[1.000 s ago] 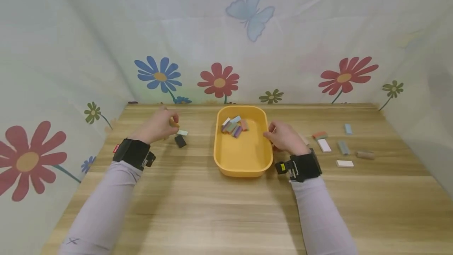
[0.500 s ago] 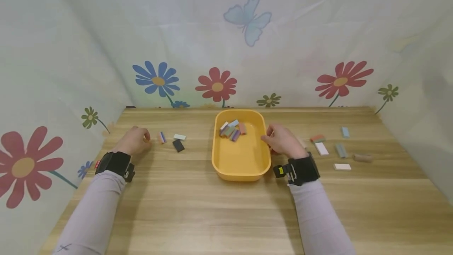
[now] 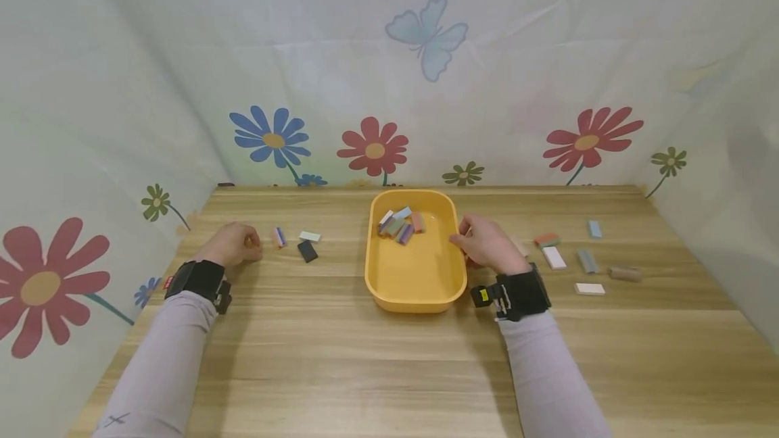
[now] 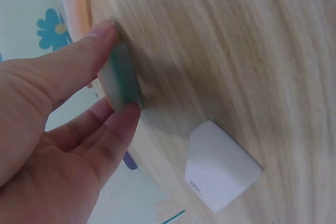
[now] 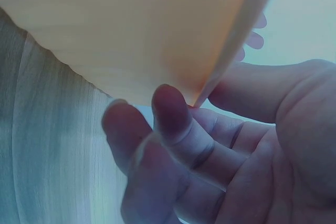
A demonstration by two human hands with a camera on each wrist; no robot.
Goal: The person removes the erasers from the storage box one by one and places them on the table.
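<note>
My left hand (image 3: 232, 245) is low over the left side of the table. In the left wrist view its thumb and fingertips pinch a small greenish eraser (image 4: 122, 72) close to the tabletop. A white, house-shaped eraser (image 4: 220, 166) with small print lies beside it there. To the right of this hand are an orange-and-blue eraser (image 3: 279, 237), a pale one and a black eraser (image 3: 307, 251). My right hand (image 3: 487, 243) grips the right rim of the yellow bin (image 3: 416, 305), its thumb and fingers on either side of the wall. Several coloured erasers (image 3: 398, 225) lie heaped inside, towards the back left.
Right of the bin, several more pieces are scattered: an orange-and-green one (image 3: 546, 240), white ones (image 3: 589, 288), a grey one (image 3: 587, 261), a light blue one (image 3: 594, 229) and a brown stick (image 3: 625, 274). A flower-printed curtain (image 3: 511, 73) hangs behind the table.
My left hand has moved left, away from the pale and black erasers, leaving the orange-and-blue one in plain sight. My right hand stays on the bin's rim. The head view has tilted slightly.
</note>
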